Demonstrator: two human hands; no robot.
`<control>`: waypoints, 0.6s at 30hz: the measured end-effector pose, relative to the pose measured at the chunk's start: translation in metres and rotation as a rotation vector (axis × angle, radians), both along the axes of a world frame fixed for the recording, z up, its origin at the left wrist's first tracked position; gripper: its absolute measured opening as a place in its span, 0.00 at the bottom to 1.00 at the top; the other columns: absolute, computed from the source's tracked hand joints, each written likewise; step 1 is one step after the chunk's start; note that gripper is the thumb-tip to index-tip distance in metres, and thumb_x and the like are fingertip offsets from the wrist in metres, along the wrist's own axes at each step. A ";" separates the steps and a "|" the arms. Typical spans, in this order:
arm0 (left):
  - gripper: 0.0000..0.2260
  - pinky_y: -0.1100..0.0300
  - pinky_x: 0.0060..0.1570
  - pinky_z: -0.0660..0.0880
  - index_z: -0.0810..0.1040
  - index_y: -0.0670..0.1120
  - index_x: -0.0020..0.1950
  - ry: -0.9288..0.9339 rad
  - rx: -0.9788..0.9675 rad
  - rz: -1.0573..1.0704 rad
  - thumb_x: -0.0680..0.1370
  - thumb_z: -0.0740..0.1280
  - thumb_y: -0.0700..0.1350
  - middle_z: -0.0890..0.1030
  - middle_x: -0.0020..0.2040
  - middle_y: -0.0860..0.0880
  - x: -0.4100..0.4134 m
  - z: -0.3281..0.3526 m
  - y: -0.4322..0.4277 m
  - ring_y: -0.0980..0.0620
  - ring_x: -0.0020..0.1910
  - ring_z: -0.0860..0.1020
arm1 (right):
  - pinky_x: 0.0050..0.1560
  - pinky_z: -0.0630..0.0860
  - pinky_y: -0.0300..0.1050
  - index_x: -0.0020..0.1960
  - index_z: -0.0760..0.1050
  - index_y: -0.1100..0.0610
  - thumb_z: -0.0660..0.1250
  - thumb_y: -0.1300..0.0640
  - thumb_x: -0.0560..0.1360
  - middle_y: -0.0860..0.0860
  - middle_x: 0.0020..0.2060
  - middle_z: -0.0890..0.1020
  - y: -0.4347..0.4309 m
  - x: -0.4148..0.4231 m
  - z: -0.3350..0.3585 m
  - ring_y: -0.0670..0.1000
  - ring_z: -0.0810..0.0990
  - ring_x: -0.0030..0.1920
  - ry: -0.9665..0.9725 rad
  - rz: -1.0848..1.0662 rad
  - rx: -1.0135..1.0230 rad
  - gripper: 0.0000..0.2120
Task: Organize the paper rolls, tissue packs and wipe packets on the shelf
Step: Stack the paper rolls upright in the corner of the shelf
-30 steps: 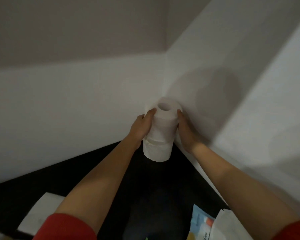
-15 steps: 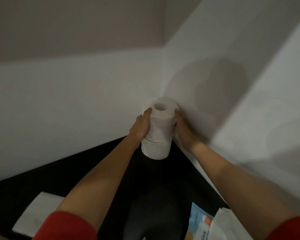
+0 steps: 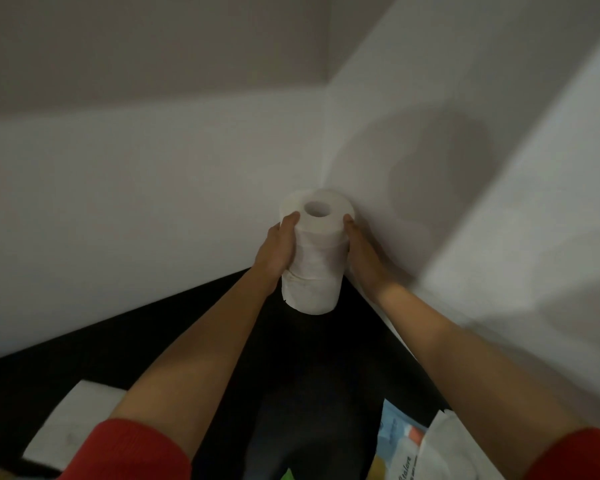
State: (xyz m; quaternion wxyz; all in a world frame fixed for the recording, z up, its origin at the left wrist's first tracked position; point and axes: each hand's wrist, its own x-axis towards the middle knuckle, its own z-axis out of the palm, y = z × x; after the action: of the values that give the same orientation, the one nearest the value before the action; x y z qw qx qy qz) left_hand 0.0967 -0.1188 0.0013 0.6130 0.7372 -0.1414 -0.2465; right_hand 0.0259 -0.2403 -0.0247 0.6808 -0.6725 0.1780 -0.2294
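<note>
Stacking step: left hand [image 3: 277, 249] and right hand [image 3: 361, 252] clasp the upper white paper roll [image 3: 321, 244] atop the lower white paper roll [image 3: 310, 294]; next, probably release gently without toppling.

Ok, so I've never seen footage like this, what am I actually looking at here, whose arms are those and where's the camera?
There is no machine here. A person wears a camera on the head, so this single picture looks forward and down along their own arms in red sleeves. The left hand and right hand grip the upper paper roll from either side. It stands upright on a lower paper roll, in the corner where two white walls meet. The stack stands on a dark shelf. Near the bottom edge lie a white pack on the left, and a blue-printed packet beside another white pack on the right.
</note>
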 end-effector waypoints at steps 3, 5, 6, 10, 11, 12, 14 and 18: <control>0.46 0.45 0.68 0.65 0.66 0.52 0.73 0.010 0.052 0.031 0.61 0.54 0.75 0.73 0.67 0.49 0.006 -0.010 -0.001 0.45 0.65 0.71 | 0.71 0.66 0.52 0.64 0.73 0.51 0.57 0.39 0.75 0.49 0.63 0.78 0.002 0.000 -0.002 0.46 0.75 0.64 0.022 0.027 0.000 0.24; 0.46 0.45 0.70 0.60 0.65 0.52 0.74 0.008 0.101 0.062 0.61 0.53 0.76 0.70 0.70 0.47 0.005 -0.008 -0.002 0.43 0.68 0.66 | 0.70 0.66 0.51 0.65 0.74 0.52 0.59 0.37 0.73 0.48 0.62 0.78 0.000 0.001 -0.004 0.46 0.75 0.64 0.027 0.026 0.020 0.28; 0.43 0.44 0.70 0.59 0.64 0.52 0.74 0.001 0.136 0.081 0.64 0.53 0.75 0.67 0.72 0.46 0.004 -0.006 -0.002 0.42 0.70 0.64 | 0.69 0.67 0.50 0.64 0.74 0.52 0.59 0.38 0.73 0.47 0.61 0.79 0.001 0.000 -0.003 0.46 0.76 0.63 0.023 0.018 0.033 0.25; 0.42 0.45 0.68 0.62 0.65 0.54 0.73 0.048 0.143 0.056 0.63 0.56 0.74 0.69 0.70 0.47 0.006 -0.002 0.003 0.44 0.67 0.66 | 0.65 0.70 0.48 0.57 0.76 0.49 0.59 0.45 0.79 0.43 0.54 0.81 0.004 0.002 -0.003 0.44 0.78 0.58 -0.009 -0.005 0.080 0.13; 0.38 0.48 0.66 0.64 0.67 0.52 0.71 0.073 0.108 0.029 0.67 0.57 0.72 0.72 0.65 0.49 0.005 -0.001 0.004 0.47 0.64 0.69 | 0.66 0.69 0.50 0.59 0.75 0.49 0.61 0.40 0.76 0.44 0.56 0.81 0.005 0.003 -0.004 0.44 0.78 0.59 0.002 -0.017 0.082 0.17; 0.31 0.51 0.63 0.66 0.68 0.50 0.69 0.092 0.063 0.003 0.73 0.57 0.67 0.75 0.59 0.51 0.004 0.001 0.004 0.49 0.59 0.72 | 0.67 0.69 0.52 0.62 0.75 0.49 0.63 0.35 0.72 0.45 0.58 0.80 0.007 0.005 -0.005 0.46 0.77 0.60 0.006 -0.024 0.093 0.25; 0.20 0.53 0.57 0.70 0.70 0.50 0.65 0.129 0.000 -0.025 0.79 0.56 0.60 0.76 0.51 0.52 0.005 0.000 0.004 0.52 0.51 0.74 | 0.68 0.69 0.55 0.65 0.73 0.49 0.65 0.27 0.63 0.46 0.61 0.79 0.002 0.009 -0.013 0.48 0.77 0.62 0.017 -0.014 0.124 0.38; 0.22 0.50 0.62 0.70 0.70 0.49 0.68 0.138 -0.015 -0.043 0.79 0.56 0.60 0.75 0.53 0.50 0.004 -0.001 0.005 0.49 0.54 0.74 | 0.68 0.69 0.54 0.66 0.74 0.50 0.63 0.28 0.65 0.48 0.61 0.80 0.002 0.007 -0.008 0.49 0.77 0.62 0.047 0.030 0.133 0.37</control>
State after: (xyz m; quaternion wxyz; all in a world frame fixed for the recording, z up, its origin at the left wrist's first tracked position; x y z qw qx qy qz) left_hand 0.1009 -0.1138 0.0007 0.6212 0.7108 -0.1167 -0.3087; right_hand 0.0331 -0.2379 -0.0328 0.7231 -0.6333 0.1988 -0.1911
